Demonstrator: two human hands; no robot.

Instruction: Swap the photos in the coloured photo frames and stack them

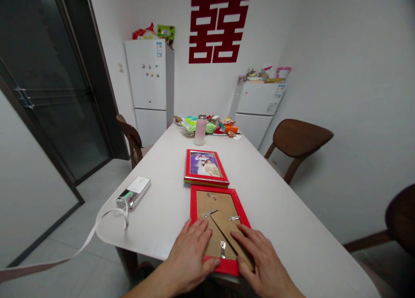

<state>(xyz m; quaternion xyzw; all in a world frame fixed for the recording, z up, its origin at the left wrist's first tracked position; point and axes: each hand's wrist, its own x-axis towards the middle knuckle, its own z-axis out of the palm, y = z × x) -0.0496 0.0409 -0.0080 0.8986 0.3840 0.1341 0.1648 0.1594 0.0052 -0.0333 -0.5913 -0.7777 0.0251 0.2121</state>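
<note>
A red picture frame lies face down at the table's near edge, its brown backing board upward. Small metal clips sit on the board. A brown stand leg runs diagonally across it, slightly raised along a dark gap. My left hand rests flat over the left rim, fingers stretched out and thumb on the near rim. My right hand is curled at the leg's lower right end, thumb on one side and fingers on the other. Beyond lies a second red frame, photo upward, apparently stacked on another.
A power bank with a pale strap lies at the table's left. A pink bottle stands farther back before packets and clutter. Brown chairs flank the white table; two white fridges stand behind.
</note>
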